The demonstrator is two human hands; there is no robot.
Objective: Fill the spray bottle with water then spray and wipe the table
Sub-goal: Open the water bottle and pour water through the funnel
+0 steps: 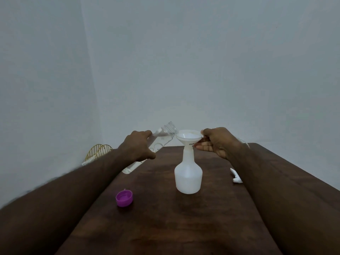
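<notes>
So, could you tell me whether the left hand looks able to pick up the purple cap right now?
Probably not yet: the left hand grips the tilted water bottle at the funnel. Nothing blocks the cap itself, lying apart on the table.

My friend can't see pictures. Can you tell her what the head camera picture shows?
A person's left hand tilts a clear water bottle toward a white funnel that the right hand steadies in the neck of a white spray bottle on a brown table. A purple cap lies nearby.
</notes>
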